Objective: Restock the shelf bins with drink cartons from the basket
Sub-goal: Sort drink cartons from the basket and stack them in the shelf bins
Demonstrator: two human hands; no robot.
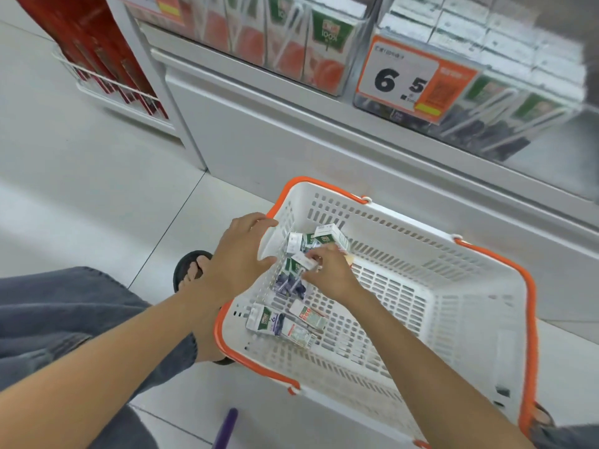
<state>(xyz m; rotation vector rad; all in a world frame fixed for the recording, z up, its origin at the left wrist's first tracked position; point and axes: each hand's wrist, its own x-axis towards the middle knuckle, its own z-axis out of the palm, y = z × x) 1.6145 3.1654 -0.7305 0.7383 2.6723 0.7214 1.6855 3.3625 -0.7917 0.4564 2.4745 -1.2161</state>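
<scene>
**Carton picked from basket's left end**

The left hand (240, 254) wraps its grip over the basket's (389, 228) left rim, likely to steady it. Just right, the right hand (327, 273) pinches 1 small white-and-green drink carton (304, 262) from several lying loose inside. The clear shelf bin (486, 131) stands far right.
</scene>
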